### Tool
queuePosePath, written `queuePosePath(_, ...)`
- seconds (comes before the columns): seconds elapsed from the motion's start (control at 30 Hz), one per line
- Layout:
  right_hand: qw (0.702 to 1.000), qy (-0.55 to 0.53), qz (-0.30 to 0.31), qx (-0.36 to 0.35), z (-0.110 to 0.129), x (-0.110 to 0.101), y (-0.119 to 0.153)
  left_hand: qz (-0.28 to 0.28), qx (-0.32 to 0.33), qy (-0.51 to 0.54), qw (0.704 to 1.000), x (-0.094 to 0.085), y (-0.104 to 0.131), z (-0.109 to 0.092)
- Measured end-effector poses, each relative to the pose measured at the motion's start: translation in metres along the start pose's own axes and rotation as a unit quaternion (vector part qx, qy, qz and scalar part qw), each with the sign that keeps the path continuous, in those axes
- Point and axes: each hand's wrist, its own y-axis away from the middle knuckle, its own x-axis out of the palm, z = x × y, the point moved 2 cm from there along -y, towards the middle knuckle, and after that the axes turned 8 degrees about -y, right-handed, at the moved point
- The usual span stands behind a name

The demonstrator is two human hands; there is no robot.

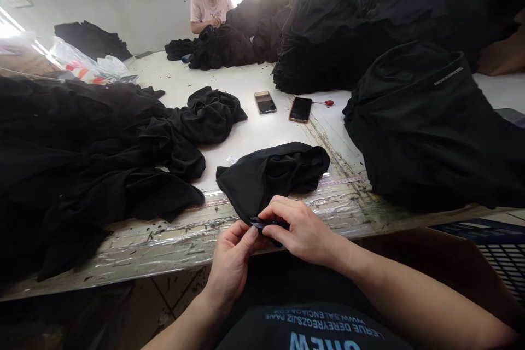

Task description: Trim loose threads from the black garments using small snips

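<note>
"Head view: where's the piece being handled?"

"The black garment point(279, 167) lies bunched near the front of the worktop point(156, 76), its near corner drawn toward the person"

"And the hands?"

"Left hand point(232, 257): fingers pinched together on that corner. Right hand point(305, 229): fingers closed around a small dark item point(258, 223) with a pale tip, snips perhaps, though they hide most of it"

"What worries you?"

"That tip sits just beside the left thumb. If it is a blade, a careless squeeze might nick skin, or a fold of cloth lost black on black"

"Anything else?"

"A sideways tug could snag the garment on the worn front edge, or it could get mixed into the heap of black cloth point(102, 142), since both look alike"
</note>
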Motion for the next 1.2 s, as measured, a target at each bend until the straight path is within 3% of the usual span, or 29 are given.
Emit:
queuePosePath(0.37,0.999,-0.021,0.017,0.030,-0.003,-0.002,-0.002,-0.011,0.008,-0.029,0.999,-0.002,-0.002,0.003)
queuePosePath(0.7,0.996,-0.067,-0.008,0.066,-0.004,-0.003,-0.002,-0.003,0.013,-0.018,1.000,0.001,-0.001,0.002)
queuePosePath(0.97,0.940,-0.272,-0.094,0.183,-0.029,-0.015,-0.002,-0.034,-0.038,0.089,0.995,-0.011,-0.008,-0.005)
queuePosePath(1.2,0.956,-0.216,-0.051,0.190,-0.032,-0.008,0.008,-0.036,-0.038,0.094,0.994,-0.012,-0.009,-0.007)
